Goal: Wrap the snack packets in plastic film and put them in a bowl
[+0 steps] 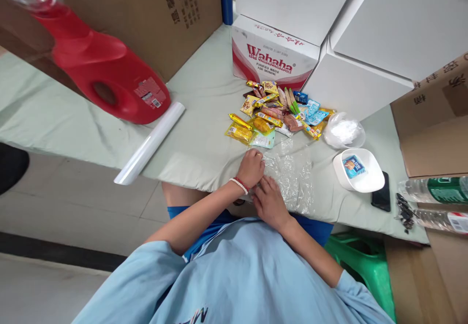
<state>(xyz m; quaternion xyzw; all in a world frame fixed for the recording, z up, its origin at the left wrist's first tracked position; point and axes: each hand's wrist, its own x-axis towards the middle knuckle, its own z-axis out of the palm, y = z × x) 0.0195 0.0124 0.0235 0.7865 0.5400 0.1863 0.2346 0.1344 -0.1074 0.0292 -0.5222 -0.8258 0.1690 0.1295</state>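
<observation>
A crinkled sheet of clear plastic lies along the table's front edge. At its left side, my left hand, wearing a white and a red bracelet, has its fingers curled down onto the plastic. My right hand is just beside it, nearer to my body, with bent fingers closed on the plastic close to the left one. The fingertips are partly hidden. Beyond my hands is a pile of small wrapped snacks, with a yellow packet at its near left.
A red jug and a white roll occupy the left. Behind the snacks stands a Wahaha carton. Rightward are a plastic bag, a white bowl holding a blue packet, a phone and bottles.
</observation>
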